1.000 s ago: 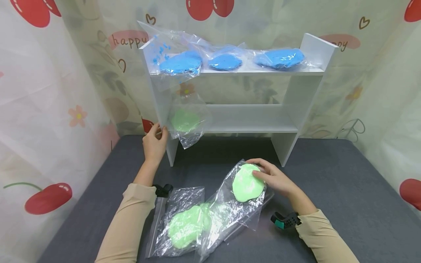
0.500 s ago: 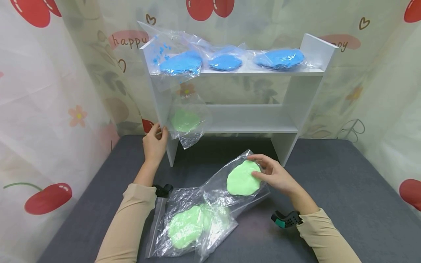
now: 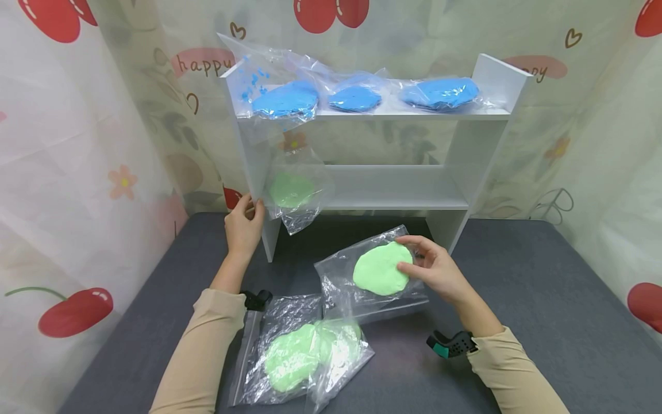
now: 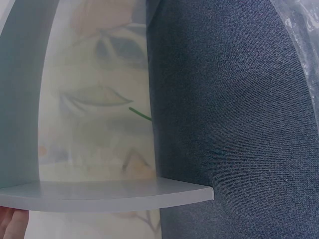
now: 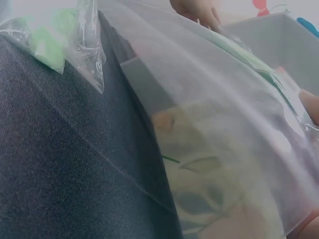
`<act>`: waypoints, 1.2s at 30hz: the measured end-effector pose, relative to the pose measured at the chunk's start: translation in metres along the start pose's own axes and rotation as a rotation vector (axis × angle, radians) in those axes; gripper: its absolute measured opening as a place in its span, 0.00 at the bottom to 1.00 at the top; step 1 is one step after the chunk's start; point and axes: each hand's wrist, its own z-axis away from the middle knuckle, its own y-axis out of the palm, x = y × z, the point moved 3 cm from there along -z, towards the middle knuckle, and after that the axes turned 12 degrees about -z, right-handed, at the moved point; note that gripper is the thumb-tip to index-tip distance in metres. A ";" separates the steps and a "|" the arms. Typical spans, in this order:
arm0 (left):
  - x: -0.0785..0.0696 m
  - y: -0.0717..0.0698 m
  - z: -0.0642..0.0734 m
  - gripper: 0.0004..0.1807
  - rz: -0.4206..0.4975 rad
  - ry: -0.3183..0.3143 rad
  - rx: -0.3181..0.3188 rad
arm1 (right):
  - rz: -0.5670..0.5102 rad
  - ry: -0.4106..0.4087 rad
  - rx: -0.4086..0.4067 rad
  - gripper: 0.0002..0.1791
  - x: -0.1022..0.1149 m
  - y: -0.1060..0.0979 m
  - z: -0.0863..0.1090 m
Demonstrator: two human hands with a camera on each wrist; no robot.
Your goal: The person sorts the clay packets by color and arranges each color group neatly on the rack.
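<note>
My right hand [image 3: 433,269] pinches the right end of a clear plastic bag [image 3: 336,270]. Inside the bag is a flat, pale green clay-like piece [image 3: 380,270], with the thumb over its right edge. In the right wrist view the bag [image 5: 209,89] stretches across the picture, seen along its side. My left hand [image 3: 243,224] grips the front edge of the left side panel of a white shelf unit [image 3: 393,187]. Only a few of its fingers [image 4: 15,224] show at the lower left in the left wrist view, by the panel [image 4: 104,196].
Several blue pieces in clear bags [image 3: 439,93] lie on the top shelf. A bagged green piece [image 3: 292,190] lies at the left of the middle shelf, its bag hanging over the edge. More bagged green pieces [image 3: 292,356] overlap on the dark table [image 3: 522,310], in front.
My right hand has raised the bag slightly toward the shelf and turned it, so it has swung from steeply slanted to nearly level, off the bags below. The left hand has stayed put.
</note>
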 end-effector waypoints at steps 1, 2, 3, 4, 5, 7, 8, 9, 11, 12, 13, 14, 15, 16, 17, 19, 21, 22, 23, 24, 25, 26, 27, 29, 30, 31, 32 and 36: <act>0.000 0.000 0.000 0.17 0.001 0.000 0.000 | -0.008 -0.003 -0.007 0.25 0.001 0.000 0.000; 0.000 0.000 0.000 0.17 0.002 0.000 -0.001 | -0.015 -0.006 -0.014 0.25 0.001 0.000 0.000; 0.000 0.000 0.000 0.17 0.004 0.000 -0.001 | -0.022 -0.012 -0.021 0.25 0.002 0.000 0.000; 0.000 0.000 0.000 0.17 0.004 -0.001 -0.001 | -0.031 -0.018 -0.028 0.25 0.003 0.000 -0.001; 0.000 0.000 0.000 0.17 0.003 -0.001 -0.001 | -0.040 -0.023 -0.033 0.24 0.004 0.000 -0.001; 0.000 0.000 0.000 0.17 0.002 -0.003 -0.001 | -0.053 -0.034 -0.040 0.24 0.005 0.000 -0.001; 0.000 0.000 0.000 0.17 0.002 -0.004 -0.001 | -0.058 -0.036 -0.044 0.24 0.006 0.000 -0.002; 0.000 0.000 0.000 0.17 0.002 -0.004 0.000 | -0.067 -0.040 -0.046 0.24 0.006 0.000 -0.002; 0.000 0.000 0.000 0.17 0.001 -0.004 0.001 | -0.078 -0.042 -0.051 0.24 0.008 0.001 -0.003; 0.000 0.001 0.000 0.17 0.001 -0.003 0.002 | -0.082 -0.042 -0.054 0.24 0.008 0.001 -0.003; 0.000 0.001 0.000 0.17 0.000 -0.002 0.003 | -0.087 -0.041 -0.059 0.24 0.009 0.001 -0.004; 0.000 0.001 0.000 0.17 0.001 -0.002 0.003 | -0.092 -0.041 -0.062 0.24 0.009 0.001 -0.004; 0.001 0.001 0.000 0.17 0.000 -0.002 0.005 | -0.096 -0.041 -0.067 0.24 0.010 0.001 -0.005; 0.001 0.001 0.000 0.17 -0.001 -0.002 0.006 | -0.097 -0.040 -0.073 0.24 0.011 0.001 -0.005; 0.001 0.001 0.000 0.17 -0.002 -0.002 0.007 | -0.099 -0.042 -0.076 0.24 0.012 0.001 -0.005; 0.001 0.001 0.000 0.18 -0.002 -0.004 0.010 | -0.103 -0.053 -0.082 0.24 0.014 0.000 -0.006; 0.001 0.001 0.000 0.18 -0.001 -0.004 0.011 | -0.114 -0.074 -0.082 0.24 0.016 0.000 -0.006; 0.001 0.001 0.000 0.17 0.000 -0.003 0.011 | -0.122 -0.089 -0.076 0.24 0.018 0.000 -0.007; 0.000 0.001 0.000 0.17 0.002 -0.002 0.011 | -0.131 -0.101 -0.074 0.24 0.019 0.000 -0.007; 0.000 0.000 0.000 0.17 0.003 0.000 0.009 | -0.141 -0.112 -0.074 0.25 0.021 0.000 -0.007; 0.000 0.000 0.000 0.17 0.006 0.002 0.006 | -0.150 -0.121 -0.075 0.25 0.022 0.000 -0.008; 0.000 0.000 0.000 0.17 0.006 0.004 0.003 | -0.159 -0.129 -0.075 0.25 0.024 0.000 -0.008; 0.000 0.000 0.000 0.17 0.006 0.007 0.001 | -0.166 -0.137 -0.078 0.25 0.025 0.000 -0.009; 0.000 0.000 0.000 0.17 0.006 0.009 -0.003 | -0.175 -0.139 -0.095 0.25 0.027 0.000 -0.010; 0.000 0.000 0.000 0.17 0.006 0.010 -0.004 | -0.184 -0.145 -0.097 0.24 0.028 0.000 -0.010; 0.000 0.000 0.000 0.17 0.006 0.011 -0.005 | -0.188 -0.148 -0.102 0.25 0.029 0.000 -0.011; 0.001 0.000 0.000 0.17 0.006 0.011 -0.005 | -0.193 -0.153 -0.105 0.25 0.030 0.000 -0.011; 0.001 0.001 0.000 0.17 0.006 0.011 -0.004 | -0.220 -0.176 -0.120 0.25 0.033 0.001 -0.014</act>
